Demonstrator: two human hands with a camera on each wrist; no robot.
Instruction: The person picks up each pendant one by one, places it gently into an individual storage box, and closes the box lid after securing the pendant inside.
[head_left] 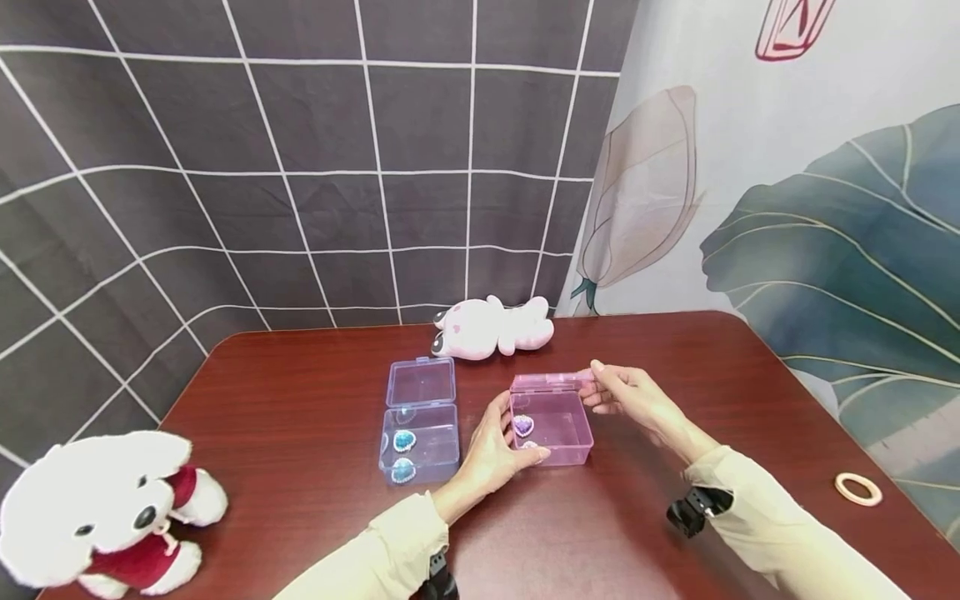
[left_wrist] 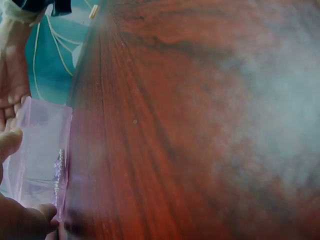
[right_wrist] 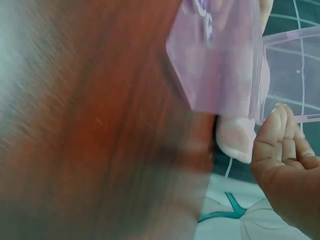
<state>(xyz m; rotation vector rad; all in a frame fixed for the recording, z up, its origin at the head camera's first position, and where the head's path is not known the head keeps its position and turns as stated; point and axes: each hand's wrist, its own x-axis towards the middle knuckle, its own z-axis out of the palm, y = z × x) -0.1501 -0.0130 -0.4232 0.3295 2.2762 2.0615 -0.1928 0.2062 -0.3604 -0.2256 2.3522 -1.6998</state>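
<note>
A clear pink plastic box stands on the table with its hinged lid raised at the back. My left hand grips the box's left side, thumb over the front rim. At the lid's right edge, my right hand pinches the corner between thumb and fingers. Inside lies a purple heart-shaped gem with a pearly border; another piece near the left thumb is partly hidden. To the left, a clear blue box lies open, holding blue heart gems with the same border.
Behind the boxes lies a pink-and-white plush toy. A white plush dog in red sits at the table's left front. Near the right edge is a wooden ring. A dark gridded curtain hangs behind the reddish-brown table.
</note>
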